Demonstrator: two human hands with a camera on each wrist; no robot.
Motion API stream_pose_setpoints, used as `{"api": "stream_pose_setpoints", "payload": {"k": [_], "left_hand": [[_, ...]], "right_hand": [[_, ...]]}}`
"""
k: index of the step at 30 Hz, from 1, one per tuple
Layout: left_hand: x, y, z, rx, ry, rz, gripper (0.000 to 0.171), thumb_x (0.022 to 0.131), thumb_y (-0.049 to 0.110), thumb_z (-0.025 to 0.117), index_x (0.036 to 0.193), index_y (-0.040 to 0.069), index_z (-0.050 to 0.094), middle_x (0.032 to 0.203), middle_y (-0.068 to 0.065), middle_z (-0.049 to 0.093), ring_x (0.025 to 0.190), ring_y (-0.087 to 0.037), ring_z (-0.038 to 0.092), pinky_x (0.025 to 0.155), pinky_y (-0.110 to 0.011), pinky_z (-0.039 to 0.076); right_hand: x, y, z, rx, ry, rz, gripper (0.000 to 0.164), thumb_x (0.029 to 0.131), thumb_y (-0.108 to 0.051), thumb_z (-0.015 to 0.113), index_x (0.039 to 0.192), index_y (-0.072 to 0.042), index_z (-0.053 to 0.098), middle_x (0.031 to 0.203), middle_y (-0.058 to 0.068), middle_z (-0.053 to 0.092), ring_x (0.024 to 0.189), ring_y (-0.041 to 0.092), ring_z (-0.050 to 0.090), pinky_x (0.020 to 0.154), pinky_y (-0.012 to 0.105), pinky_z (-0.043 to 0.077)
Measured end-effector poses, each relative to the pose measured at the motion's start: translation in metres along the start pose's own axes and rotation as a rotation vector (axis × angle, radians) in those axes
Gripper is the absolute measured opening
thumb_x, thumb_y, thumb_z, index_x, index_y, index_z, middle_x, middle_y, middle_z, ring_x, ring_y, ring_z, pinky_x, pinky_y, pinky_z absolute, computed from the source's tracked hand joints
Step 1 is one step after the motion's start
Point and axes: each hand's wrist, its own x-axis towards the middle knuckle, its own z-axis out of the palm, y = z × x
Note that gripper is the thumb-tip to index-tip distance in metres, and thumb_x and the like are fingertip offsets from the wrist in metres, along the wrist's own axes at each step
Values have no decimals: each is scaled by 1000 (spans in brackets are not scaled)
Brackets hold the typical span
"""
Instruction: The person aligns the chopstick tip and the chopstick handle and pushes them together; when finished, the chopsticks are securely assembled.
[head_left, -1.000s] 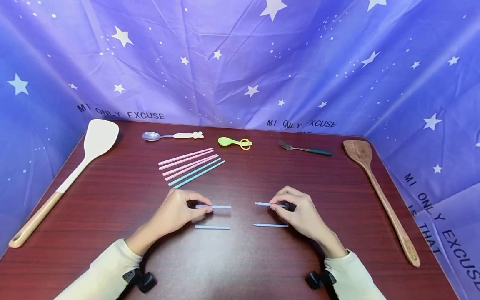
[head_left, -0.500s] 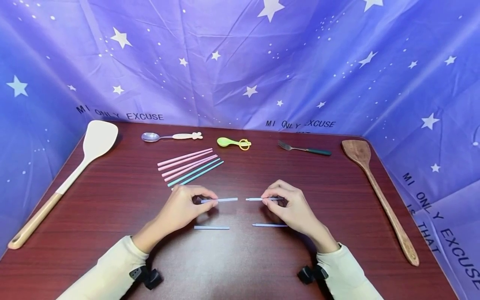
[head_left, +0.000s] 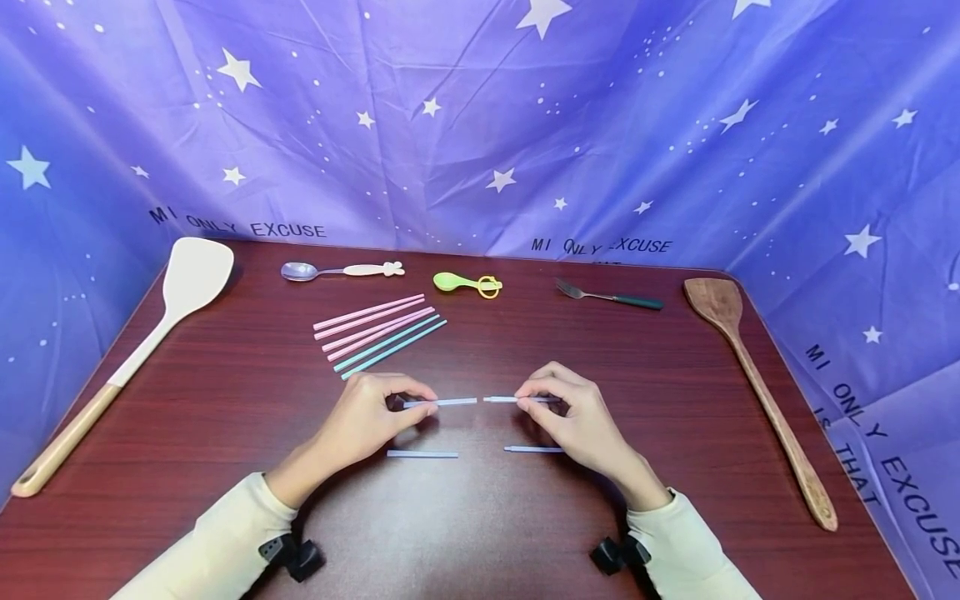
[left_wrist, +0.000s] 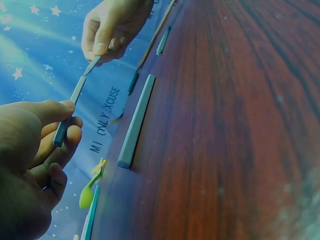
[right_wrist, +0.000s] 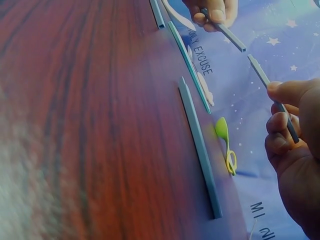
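In the head view my left hand [head_left: 367,425] pinches a pale blue chopstick half [head_left: 457,402] between thumb and fingertips. My right hand [head_left: 577,412] pinches a second chopstick half [head_left: 498,399], whose narrow peg end points left. The two pieces are held above the table nearly in line, with a small gap between their ends. A square hollow end shows on the left-hand half [right_wrist: 232,39] in the right wrist view. Below the hands lie two more blue halves on the table, a left one [head_left: 422,455] and a pegged right one [head_left: 532,450], partly covered by my right hand.
Several pink chopsticks [head_left: 371,312] and two teal chopsticks [head_left: 390,346] lie behind the left hand. Along the back are a metal spoon [head_left: 300,272], a green spoon [head_left: 453,283] and a fork [head_left: 600,297]. A white turner [head_left: 197,279] and a wooden spatula [head_left: 757,383] flank the table.
Both hands have moved inward and slightly away from the body, each with its chopstick half. The gap between the two ends has narrowed, lately through the right hand moving left.
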Motion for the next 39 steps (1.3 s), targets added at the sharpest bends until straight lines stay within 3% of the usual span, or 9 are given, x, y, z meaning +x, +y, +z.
{"api": "stream_pose_setpoints", "payload": {"k": [11, 22, 39], "left_hand": [[0, 1, 1, -4, 2, 21, 8, 86, 22, 86, 92, 26, 82, 82, 16, 76, 61, 2, 47, 55, -16, 36], [-3, 1, 2, 13, -7, 14, 8, 85, 25, 86, 92, 28, 81, 84, 18, 76, 64, 3, 50, 56, -17, 38], [-4, 3, 6, 39, 5, 55, 8, 85, 20, 86, 91, 24, 82, 85, 14, 78, 68, 4, 54, 61, -18, 44]], "right_hand": [[0, -1, 4, -7, 9, -48, 12, 89, -3, 79, 94, -14, 77, 95, -3, 69, 81, 4, 61, 66, 21, 50], [-2, -1, 7, -3, -6, -47, 8, 90, -4, 78, 94, -11, 77, 94, -4, 69, 77, 4, 60, 66, 16, 49], [-3, 1, 11, -6, -6, -74, 9, 90, -3, 77, 93, -11, 77, 93, -4, 69, 78, 5, 59, 65, 19, 48]]}}
